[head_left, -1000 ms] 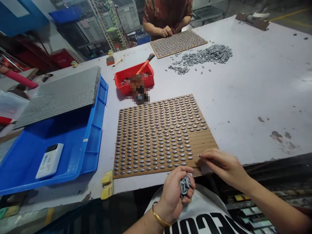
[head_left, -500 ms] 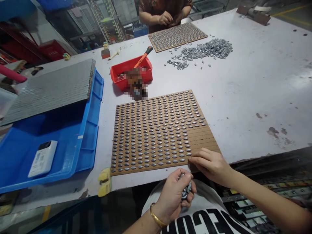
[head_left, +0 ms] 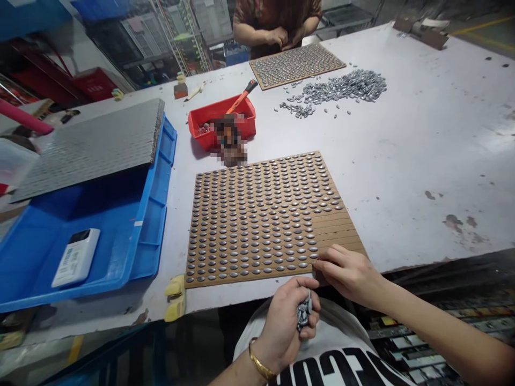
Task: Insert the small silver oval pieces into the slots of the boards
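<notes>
A loose handful of grey, pointed-oval metal pieces point(head_left: 304, 311) rests in the curled fingers of my left hand point(head_left: 284, 319), just in front of the table edge. My right hand point(head_left: 350, 273) has its fingertips pinched together at the near right part of a brown grooved board point(head_left: 338, 230). Whatever is between those fingertips is hidden. Similar metal pieces lie in neat rows across most of the board, and bare grooves show at its near right corner.
Left of the board stands a blue crate point(head_left: 151, 236) holding a white device point(head_left: 76, 257), with a stack of grey sheets point(head_left: 92, 145) across its back. Behind the board are a red bin point(head_left: 201, 139) and a heap of metal pieces point(head_left: 354, 86). A co-worker's hands point(head_left: 285, 38) are near another filled board point(head_left: 298, 64).
My left thumb has lifted, uncovering more of the metal pieces in the palm. My right hand stays at nearly the same spot on the board. The view has shifted slightly.
</notes>
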The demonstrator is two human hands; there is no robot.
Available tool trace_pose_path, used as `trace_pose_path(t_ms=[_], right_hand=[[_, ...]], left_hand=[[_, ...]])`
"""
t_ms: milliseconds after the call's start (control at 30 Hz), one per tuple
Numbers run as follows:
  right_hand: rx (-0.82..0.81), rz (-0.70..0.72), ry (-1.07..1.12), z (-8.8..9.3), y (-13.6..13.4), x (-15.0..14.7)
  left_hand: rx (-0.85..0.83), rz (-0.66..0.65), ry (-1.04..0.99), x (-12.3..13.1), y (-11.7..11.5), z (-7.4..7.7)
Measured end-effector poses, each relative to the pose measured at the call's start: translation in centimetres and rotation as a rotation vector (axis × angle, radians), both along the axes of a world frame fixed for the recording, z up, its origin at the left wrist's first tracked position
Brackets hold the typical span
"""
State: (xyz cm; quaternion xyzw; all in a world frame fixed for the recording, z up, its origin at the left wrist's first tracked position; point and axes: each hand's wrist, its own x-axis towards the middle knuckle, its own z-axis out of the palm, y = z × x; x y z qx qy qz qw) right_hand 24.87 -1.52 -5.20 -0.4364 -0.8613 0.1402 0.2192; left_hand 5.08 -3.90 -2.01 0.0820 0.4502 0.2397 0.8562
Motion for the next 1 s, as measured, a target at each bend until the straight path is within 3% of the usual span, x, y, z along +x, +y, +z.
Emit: trace_pose_path(t_ms=[133,333,500,667,867,1000], right_hand=[[-0.101,-0.019,0.145,0.8,-0.4,0.2],[-0.431,0.029,0.474,3.6,-1.1,-0.7],[-0.58,-0.102,0.536,3.7,-0.9,-1.6],[-0.528,-0.094,0.583,3.1,-0.9,-1.7],[-0.372,-0.037,0.578,3.7,-0.9,-1.6],[-0.358,-0.059,0.549,3.7,-0.8,-0.9]], left_hand=[[0.05,0.017,0.018,0.3,0.2,0.1],[0.114,0.073,0.016,1.3,0.5,0.0],[0.144,0.113,0.051,2.0,0.8,0.2],[0.129,0.117,0.062,2.2,1.0,0.2],[0.097,0.103,0.002,2.0,1.3,0.1],[0.098,0.12,0.001,1.8,1.4,0.0]])
